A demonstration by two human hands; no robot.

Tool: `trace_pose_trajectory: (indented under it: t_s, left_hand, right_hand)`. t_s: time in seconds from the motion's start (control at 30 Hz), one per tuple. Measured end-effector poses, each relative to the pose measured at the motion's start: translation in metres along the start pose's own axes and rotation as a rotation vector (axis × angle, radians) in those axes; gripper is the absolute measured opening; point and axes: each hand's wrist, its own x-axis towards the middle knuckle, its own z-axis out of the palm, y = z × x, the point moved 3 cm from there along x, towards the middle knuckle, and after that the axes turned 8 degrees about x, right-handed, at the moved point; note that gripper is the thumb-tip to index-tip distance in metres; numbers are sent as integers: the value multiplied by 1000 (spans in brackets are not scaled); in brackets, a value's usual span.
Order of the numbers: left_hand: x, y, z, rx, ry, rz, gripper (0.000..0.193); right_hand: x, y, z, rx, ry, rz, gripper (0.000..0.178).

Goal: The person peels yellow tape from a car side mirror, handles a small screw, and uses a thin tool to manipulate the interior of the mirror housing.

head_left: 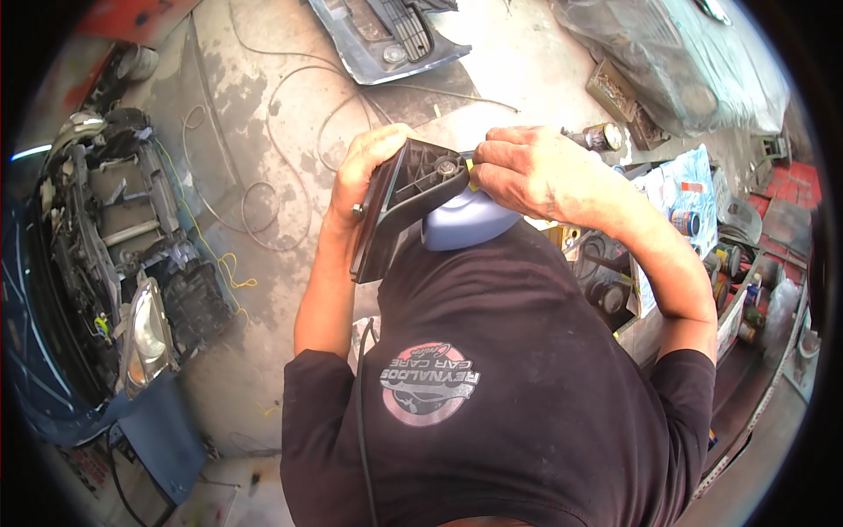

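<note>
In front of my chest is a car side mirror, with a black mounting base (397,200) and a pale blue housing (467,225). My left hand (369,167) is wrapped round the far left side of the base, its fingertips mostly hidden behind it. A bolt end sticks out of the base beside my wrist. My right hand (537,176) is closed over the top of the housing, fingers bent and pressed together. A small bit of yellow (475,176) shows at those fingertips; what it is I cannot make out.
A car's opened front with a loose headlight (149,332) stands at left. A dark bumper panel (395,44) lies ahead on the concrete, near a winding hose (290,79). A plastic-covered car (676,61) is at far right, with a can (602,137) and cluttered shelves (746,290) nearer.
</note>
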Motion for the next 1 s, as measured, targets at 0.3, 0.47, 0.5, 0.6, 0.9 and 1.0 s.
trace_pose_trajectory:
  t_s: [0.3,0.47,0.5,0.6,0.9,1.0]
  left_hand:
    - [16,-30,-25,40,5,24,27]
    - [19,-25,-25,5,-132,14,28]
    - [17,-17,-19,-114,-203,-32,29]
    - [15,-18,-15,-87,-106,-15,28]
    - [11,0,3,-62,-201,-12,30]
    - [12,-4,2,-64,-180,-10,31]
  right_hand:
    - [-5,22,-2,330,-57,121,18]
    - [-4,23,-6,352,-107,147,18]
    - [-2,21,-6,328,-127,148,19]
    - [1,17,-9,265,-186,170,21]
    - [-8,20,-11,416,-10,283,20]
    - [-10,20,-12,395,-11,330,16]
